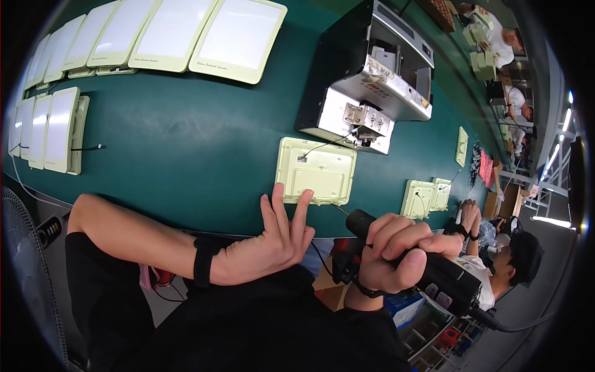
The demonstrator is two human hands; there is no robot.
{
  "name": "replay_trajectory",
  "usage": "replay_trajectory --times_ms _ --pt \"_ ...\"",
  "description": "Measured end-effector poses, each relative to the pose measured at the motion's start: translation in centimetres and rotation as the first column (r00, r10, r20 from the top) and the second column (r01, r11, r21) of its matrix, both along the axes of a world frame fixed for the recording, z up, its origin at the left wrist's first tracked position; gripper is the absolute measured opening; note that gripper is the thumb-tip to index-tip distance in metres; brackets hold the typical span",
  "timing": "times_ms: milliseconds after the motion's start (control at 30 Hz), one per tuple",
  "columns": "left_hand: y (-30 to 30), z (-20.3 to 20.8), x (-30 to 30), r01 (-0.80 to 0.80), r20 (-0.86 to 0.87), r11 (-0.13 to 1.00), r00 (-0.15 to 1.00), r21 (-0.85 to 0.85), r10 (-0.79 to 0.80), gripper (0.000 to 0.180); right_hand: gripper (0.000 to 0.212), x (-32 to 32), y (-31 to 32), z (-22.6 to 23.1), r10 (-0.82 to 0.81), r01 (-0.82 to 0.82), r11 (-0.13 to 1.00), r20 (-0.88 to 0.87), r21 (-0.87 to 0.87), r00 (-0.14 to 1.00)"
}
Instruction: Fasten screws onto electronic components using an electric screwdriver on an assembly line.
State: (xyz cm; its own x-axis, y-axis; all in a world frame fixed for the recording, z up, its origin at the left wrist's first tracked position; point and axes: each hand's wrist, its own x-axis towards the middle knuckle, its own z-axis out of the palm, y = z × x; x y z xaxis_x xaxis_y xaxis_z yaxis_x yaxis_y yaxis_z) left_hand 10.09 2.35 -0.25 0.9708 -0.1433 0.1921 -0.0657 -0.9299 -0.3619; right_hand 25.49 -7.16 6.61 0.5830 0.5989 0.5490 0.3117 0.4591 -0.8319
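Observation:
A pale yellow-green plastic housing lies on the green table with its inner side up, a thin black wire running from it toward the machine behind. My left hand is open, its outstretched fingertips resting on the housing's near edge. Wrapped in the fingers of my right hand is a black corded electric screwdriver. Its thin bit points toward the housing's near right edge; whether it touches I cannot tell.
A black-and-silver screw feeder stands behind the housing. White-faced panels with pale green frames line the table's far left, with a shorter row nearer. More housings lie to the right, beside a co-worker's hands.

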Motion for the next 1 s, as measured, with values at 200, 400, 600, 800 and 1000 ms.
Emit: replay_trajectory --times_ms 200,400,600,800,1000 --pt "0.1 0.0 0.2 0.007 -0.003 1.0 1.0 -0.009 -0.007 0.03 0.023 0.0 0.4 0.1 -0.015 0.015 1.0 0.017 0.0 1.0" --pt "1.4 1.5 0.7 0.023 0.078 0.999 0.997 -0.033 -0.021 0.025 0.022 0.6 0.8 1.0 0.037 -0.037 0.999 -0.004 -0.01 0.999" --pt "7.7 5.0 2.4 0.048 -0.094 0.857 0.989 -0.513 -0.112 0.015 0.018 2.0 4.1 6.0 0.09 -0.097 0.98 0.047 0.174 0.995" --pt "8.6 5.0 1.3 0.0 -0.196 0.899 0.976 -0.438 -0.096 0.015 0.009 3.2 9.7 5.7 -0.133 0.127 0.987 0.064 0.094 0.989" --pt "9.2 4.6 1.1 -0.015 -0.271 0.906 0.956 -0.424 -0.111 0.032 0.013 2.2 7.9 5.6 0.005 -0.006 0.997 0.015 0.078 1.0"
